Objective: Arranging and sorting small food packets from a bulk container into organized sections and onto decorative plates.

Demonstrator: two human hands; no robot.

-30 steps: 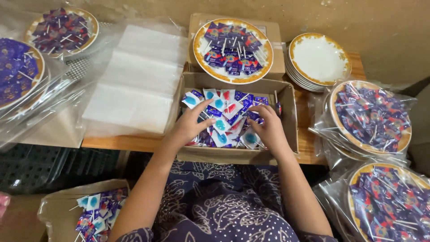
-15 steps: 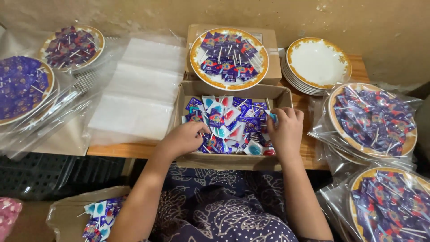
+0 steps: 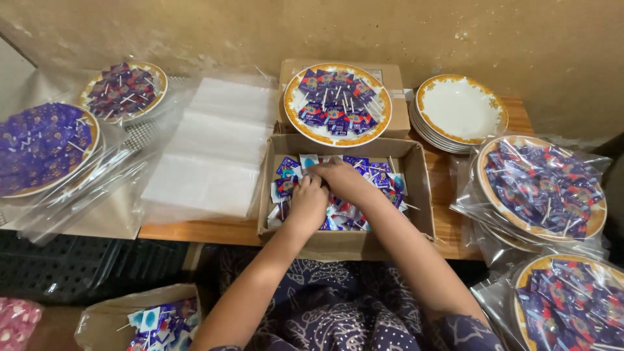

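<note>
Digging w/ both hands, left hand point(image 3: 307, 203) & right hand point(image 3: 342, 179), in candy box point(image 3: 416, 195); grip unclear.

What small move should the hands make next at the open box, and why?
Probably close the fingers on a small bunch of wrapped lollipops and lift it out. Both the left hand and right hand are down in the cardboard box, pressed together on the sweets, and the plate behind is only partly filled.

Both hands, left hand point(image 3: 307, 203) and right hand point(image 3: 339, 179), seemingly gather wrapped lollipops point(image 3: 351, 211) in a cardboard box point(image 3: 416, 195).
</note>
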